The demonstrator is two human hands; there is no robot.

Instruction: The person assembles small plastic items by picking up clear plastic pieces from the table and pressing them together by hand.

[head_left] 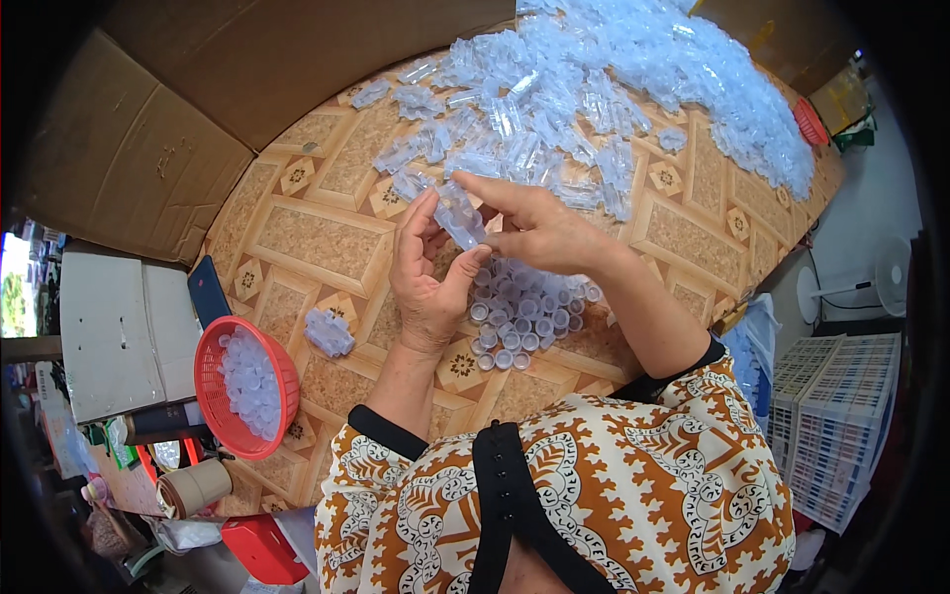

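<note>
Over the middle of the table, my left hand point(427, 282) and my right hand point(539, 223) hold a clear plastic piece point(458, 213) between them. The left fingers curl around its near side, and the right thumb and fingers pinch its other side. Its exact kind is hard to make out. Just below the hands lies a heap of small round translucent caps point(524, 322). Beyond them, many similar clear plastic pieces point(515, 119) are scattered. A small clear plastic piece point(330, 332) lies by itself left of my left wrist.
A red basket point(287, 366) of translucent pieces stands at the table's left edge, near a dark flat object point(208, 290). Cardboard walls point(148, 148) border the left and far sides. A huge clear plastic heap point(683, 59) fills the far right. A white fan point(891, 277) stands beyond.
</note>
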